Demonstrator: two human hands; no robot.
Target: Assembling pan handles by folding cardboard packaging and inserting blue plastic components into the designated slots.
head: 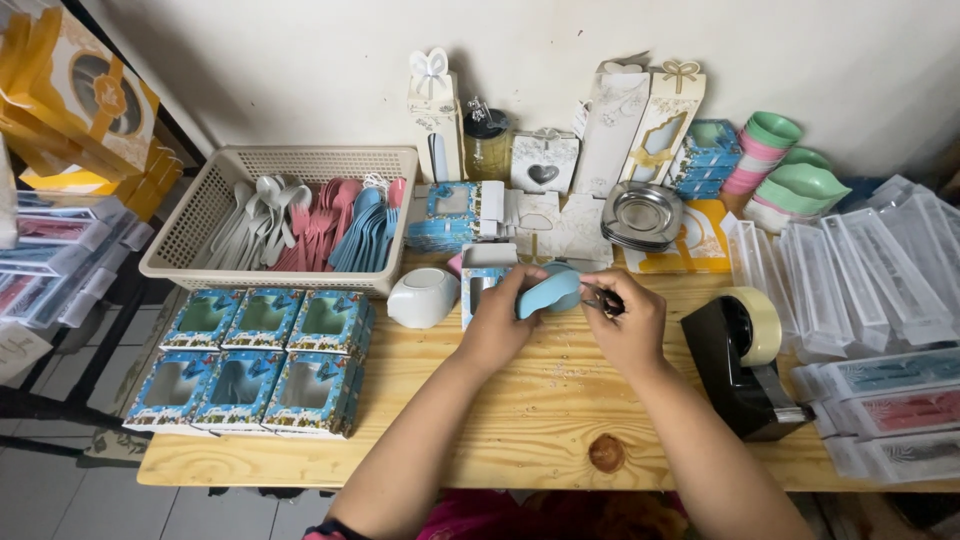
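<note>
- Left hand (497, 322) curled around the blue bowl (549, 291), tilted, over the wooden table (520, 420).
- Right hand (630, 325) pinches a small dark item (606, 300) beside the bowl; can't identify it.
- White bowl (422, 297) left of the blue bowl, tape dispenser (745, 365) right, small open box (483, 275) directly behind.

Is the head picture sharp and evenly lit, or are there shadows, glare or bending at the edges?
Head view: soft, even light; the left hand, right hand and blue bowl look sharp. Faint shadows fall on the wall behind the tall gift boxes. Mild glare on the metal dish. The wooden table edge bows slightly, a wide-lens distortion.
</note>
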